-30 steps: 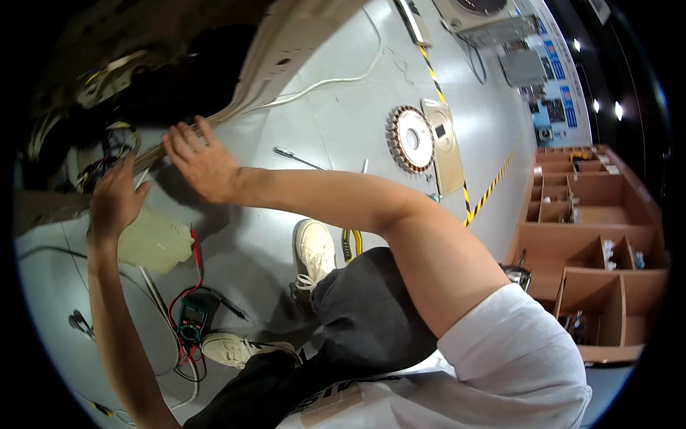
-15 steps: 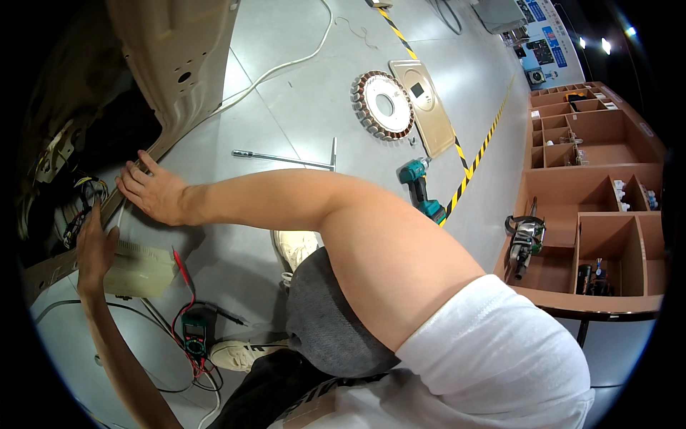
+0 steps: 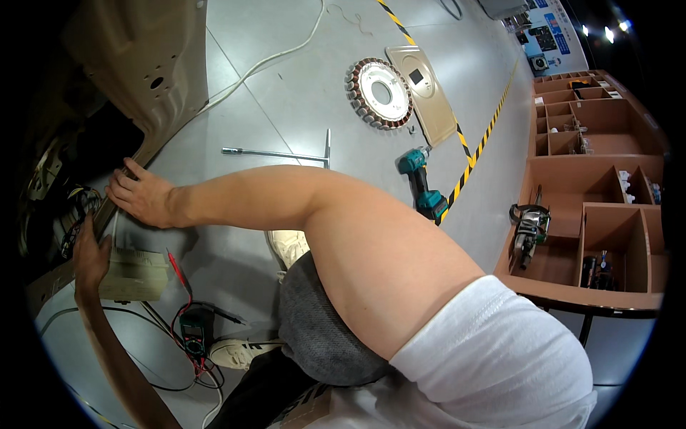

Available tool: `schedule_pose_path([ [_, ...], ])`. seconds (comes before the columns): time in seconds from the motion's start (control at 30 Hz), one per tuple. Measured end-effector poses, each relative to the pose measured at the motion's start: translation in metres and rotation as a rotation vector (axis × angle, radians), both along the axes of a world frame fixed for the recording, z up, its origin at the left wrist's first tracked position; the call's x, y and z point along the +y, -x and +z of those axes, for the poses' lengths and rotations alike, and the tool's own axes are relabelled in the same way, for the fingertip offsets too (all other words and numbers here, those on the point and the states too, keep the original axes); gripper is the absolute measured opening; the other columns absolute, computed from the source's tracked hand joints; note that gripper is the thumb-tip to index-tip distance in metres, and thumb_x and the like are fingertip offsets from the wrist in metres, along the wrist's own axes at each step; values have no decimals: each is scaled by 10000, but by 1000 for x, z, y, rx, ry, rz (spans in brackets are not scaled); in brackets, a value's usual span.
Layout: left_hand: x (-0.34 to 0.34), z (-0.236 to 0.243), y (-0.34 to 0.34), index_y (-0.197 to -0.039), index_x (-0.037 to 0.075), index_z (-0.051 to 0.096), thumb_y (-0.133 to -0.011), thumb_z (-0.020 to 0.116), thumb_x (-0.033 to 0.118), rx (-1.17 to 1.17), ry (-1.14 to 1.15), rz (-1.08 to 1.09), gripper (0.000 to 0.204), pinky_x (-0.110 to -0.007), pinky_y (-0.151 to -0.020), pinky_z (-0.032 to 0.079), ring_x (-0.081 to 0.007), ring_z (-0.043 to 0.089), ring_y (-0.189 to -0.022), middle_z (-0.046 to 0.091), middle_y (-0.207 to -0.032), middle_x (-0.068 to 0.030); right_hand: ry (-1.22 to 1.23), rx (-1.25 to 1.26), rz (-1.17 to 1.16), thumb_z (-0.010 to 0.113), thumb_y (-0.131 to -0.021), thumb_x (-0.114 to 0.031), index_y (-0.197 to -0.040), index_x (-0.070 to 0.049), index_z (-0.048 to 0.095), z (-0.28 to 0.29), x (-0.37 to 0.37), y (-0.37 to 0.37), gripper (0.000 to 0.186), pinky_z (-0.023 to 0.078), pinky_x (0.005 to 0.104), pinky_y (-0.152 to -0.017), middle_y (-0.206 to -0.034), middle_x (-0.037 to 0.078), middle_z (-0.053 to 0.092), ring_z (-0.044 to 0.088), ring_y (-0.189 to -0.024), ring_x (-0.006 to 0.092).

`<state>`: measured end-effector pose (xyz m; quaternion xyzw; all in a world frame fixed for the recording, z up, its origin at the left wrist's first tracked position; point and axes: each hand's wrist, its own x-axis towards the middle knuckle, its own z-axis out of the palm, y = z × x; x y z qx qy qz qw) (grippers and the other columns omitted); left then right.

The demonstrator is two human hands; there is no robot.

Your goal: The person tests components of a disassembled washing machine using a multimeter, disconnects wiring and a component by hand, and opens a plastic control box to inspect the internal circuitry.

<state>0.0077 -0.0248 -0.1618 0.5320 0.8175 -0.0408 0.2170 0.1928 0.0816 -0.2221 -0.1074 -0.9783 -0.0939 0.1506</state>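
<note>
A cream metal appliance casing [image 3: 150,53] stands at the left with its dark inside facing me. My right hand [image 3: 146,200] rests on the casing's lower edge, its fingers apart and holding nothing. Nearer to me, my left hand [image 3: 91,261] reaches up to the opening. Its fingers are stretched out and its thumb stands apart, while the fingertips are partly hidden at a bundle of wires [image 3: 84,200] inside. Beside that hand, a yellowish block [image 3: 136,277] lies under the casing's edge.
A multimeter [image 3: 193,332] with a red probe [image 3: 175,268] lies by my shoe [image 3: 243,352]. Farther off are a T-handle wrench [image 3: 275,154], a ring-shaped motor stator [image 3: 381,93], a gold panel [image 3: 429,107] and a teal cordless driver [image 3: 421,182]. A brown compartment shelf [image 3: 572,179] stands right.
The view has shifted slightly, so the floor items sit a little farther left and higher. Both hands stay at nearly the same places on the casing.
</note>
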Motion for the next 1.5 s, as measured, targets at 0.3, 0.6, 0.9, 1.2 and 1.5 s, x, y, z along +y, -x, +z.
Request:
schedule_pose_path([
  [0.3,-2,-2,4,-1420,13,328,-855,589,79,7,0,-8,626,-408,-1078,331,-359,421,-1283,439,-1379,-235,-21,39,-11,442,-886,-240,-1380,16,377,-10,-1,6,560,201,575,-1101,-1360,164,428,371,-1295,307],
  [0.6,-5,-6,9,-1414,3,331,-858,590,82,10,-15,-19,619,-413,-1077,327,-368,412,-1285,444,-1371,-240,-21,31,-9,438,-891,-237,-1389,15,367,-9,0,8,562,200,579,-1100,-1367,164,423,360,-1305,311],
  [0.9,-5,-1,6,-1409,-8,337,-862,585,97,-3,-31,-47,610,-405,-1071,332,-369,414,-1283,438,-1377,-240,-8,33,-12,446,-892,-247,-1396,11,358,-14,-2,10,573,202,566,-1105,-1379,172,407,351,-1308,320],
  [1.2,7,2,-19,-1375,-24,377,-836,624,103,-50,-7,-5,606,-416,-1015,387,-375,477,-1215,490,-1319,-239,27,35,-24,494,-859,-212,-1375,28,378,-18,3,-5,580,232,562,-1095,-1343,194,436,372,-1303,317],
  [1.5,-18,-43,30,-1393,6,377,-845,608,234,63,-240,-158,637,-395,-1078,338,-315,430,-1285,456,-1385,-188,265,148,115,522,-787,-101,-1151,-13,527,4,17,12,374,368,447,-978,-1179,160,527,499,-1103,313],
])
